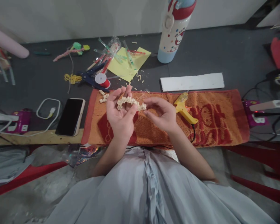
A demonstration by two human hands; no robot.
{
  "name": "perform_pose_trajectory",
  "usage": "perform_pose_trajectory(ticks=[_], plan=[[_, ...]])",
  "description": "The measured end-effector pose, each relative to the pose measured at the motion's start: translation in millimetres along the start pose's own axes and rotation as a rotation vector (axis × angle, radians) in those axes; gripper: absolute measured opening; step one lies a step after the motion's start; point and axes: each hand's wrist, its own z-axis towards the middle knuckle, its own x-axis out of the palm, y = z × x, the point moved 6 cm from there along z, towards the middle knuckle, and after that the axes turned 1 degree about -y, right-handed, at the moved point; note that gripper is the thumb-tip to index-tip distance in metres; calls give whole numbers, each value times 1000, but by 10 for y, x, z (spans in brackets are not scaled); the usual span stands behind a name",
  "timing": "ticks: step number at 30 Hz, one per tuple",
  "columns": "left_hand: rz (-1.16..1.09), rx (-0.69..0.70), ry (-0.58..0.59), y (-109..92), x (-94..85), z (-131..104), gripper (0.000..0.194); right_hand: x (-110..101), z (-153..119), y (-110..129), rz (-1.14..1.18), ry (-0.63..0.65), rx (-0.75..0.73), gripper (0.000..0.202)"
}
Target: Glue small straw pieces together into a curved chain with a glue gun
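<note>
A curved strip of small cream-coloured pieces [128, 100] lies across my left hand [121, 112], its thumb pressed on the strip. At the strip's right end, the thumb and fingers of my right hand [162, 112] pinch the last pieces. A thin pale strand rises near that end. Both hands are above an orange and red towel [214, 118]. A few loose cream pieces [104, 97] lie at the towel's left edge. To the right of my right hand, a yellow glue gun [184, 109] rests on the towel.
Behind the towel are a red thread spool [103, 81], dark blue pliers [91, 77], yellow paper [121, 67] with scraps, and a white strip [192, 82]. A tall bottle [170, 40] stands at the back. A phone [70, 116], a white cable [49, 127] and a purple power socket [21, 120] are at left.
</note>
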Motion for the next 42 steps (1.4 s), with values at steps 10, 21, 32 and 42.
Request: perform_pose_trajectory(ticks=[10,21,32,42], plan=[[-42,46,-85,-50,76,-48,47,155,-2,-233,245,86,220,53],[-212,-337,-94,273,38,-125,49,69,66,-212,296,-49,277,43],[-484,-766,-125,352,136,-190,40,-27,84,-204,212,34,219,38],[-410,-786,-108,343,161,-211,41,-222,189,48,-123,70,-97,15]])
